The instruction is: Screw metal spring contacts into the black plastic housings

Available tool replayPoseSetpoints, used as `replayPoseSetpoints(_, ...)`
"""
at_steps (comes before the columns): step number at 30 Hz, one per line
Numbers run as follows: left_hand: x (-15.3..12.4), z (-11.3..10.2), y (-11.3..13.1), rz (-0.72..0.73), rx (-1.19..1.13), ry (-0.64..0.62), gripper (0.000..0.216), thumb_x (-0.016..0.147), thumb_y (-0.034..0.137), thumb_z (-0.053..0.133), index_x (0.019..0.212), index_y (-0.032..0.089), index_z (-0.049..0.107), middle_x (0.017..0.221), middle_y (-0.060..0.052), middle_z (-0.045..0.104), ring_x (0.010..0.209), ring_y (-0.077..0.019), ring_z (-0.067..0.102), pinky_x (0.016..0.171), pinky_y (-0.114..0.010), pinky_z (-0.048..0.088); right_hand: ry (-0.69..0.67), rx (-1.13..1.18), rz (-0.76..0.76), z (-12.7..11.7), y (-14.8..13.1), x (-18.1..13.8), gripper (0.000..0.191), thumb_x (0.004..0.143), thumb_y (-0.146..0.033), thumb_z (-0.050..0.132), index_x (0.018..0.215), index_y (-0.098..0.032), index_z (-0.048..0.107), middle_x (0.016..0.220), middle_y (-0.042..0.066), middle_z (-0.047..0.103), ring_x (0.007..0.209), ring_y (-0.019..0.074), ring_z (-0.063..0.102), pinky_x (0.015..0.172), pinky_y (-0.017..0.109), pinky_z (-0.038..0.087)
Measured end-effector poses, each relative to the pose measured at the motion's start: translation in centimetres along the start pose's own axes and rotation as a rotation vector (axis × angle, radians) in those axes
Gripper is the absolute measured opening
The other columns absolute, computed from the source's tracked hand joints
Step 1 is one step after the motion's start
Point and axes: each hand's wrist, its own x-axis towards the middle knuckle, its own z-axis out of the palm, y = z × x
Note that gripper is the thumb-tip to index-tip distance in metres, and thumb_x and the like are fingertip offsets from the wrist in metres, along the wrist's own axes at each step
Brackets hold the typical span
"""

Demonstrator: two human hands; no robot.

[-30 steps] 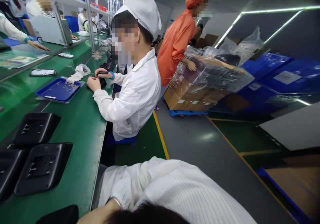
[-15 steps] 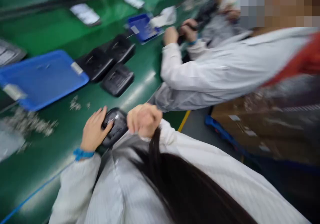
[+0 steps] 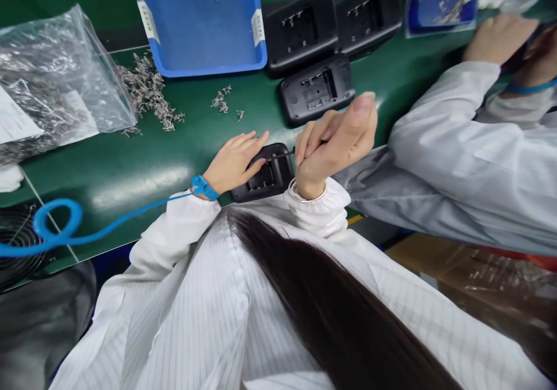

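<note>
pinning housing (image 3: 270, 176) under spread left hand (image 3: 232, 161) | pinching tool (image 3: 284, 154) in right hand (image 3: 333, 140), tip at housing | best: press flat, steady tip

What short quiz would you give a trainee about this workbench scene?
1. True or false: the left hand rests on a black housing.
2. What does the right hand hold? A) a thin tool B) a bag C) a cup
3. How many other black housings lie to the right of the large blue tray?
Key: 1 true; 2 A; 3 three.
</note>
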Motion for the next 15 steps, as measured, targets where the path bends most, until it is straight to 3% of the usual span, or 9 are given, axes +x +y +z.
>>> replayPoseSetpoints(5,0.00,0.15,-0.15,0.005,-0.022,0.015,0.058,0.099,0.036,0.033,0.150,0.008,0.034,0.146,-0.014,0.051,0.143,-0.0272,0.038,0.119,-0.046,0.030,-0.266,-0.132,0.087,-0.64,0.66,0.83,0.066,0.097,-0.064,0.003,0.087,-0.019,0.051,0.064,0.000,0.047,0.051,0.0085,0.056,0.046,0.022,0.046)
replayPoseSetpoints(11,-0.01,0.19,-0.18,0.006,-0.044,0.011,0.057,0.099,0.036,0.034,0.150,0.010,0.034,0.145,-0.014,0.052,0.143,-0.0275,0.037,0.119,-0.047,0.030,-0.238,-0.116,-0.175,0.21,0.86,0.86,0.060,0.100,-0.056,0.002,0.091,-0.019,0.049,0.060,-0.005,0.037,0.038,0.0033,0.039,0.041,0.018,0.034)
replayPoseSetpoints(15,0.05,0.16,-0.18,0.009,-0.045,0.010,0.057,0.099,0.036,0.034,0.150,0.009,0.035,0.144,-0.014,0.052,0.143,-0.0278,0.037,0.119,-0.048,0.030,-0.231,-0.269,-0.121,0.04,0.59,1.04,0.068,0.097,-0.058,-0.006,0.088,-0.019,0.048,0.057,-0.005,0.033,0.037,0.0030,0.038,0.041,0.018,0.035)
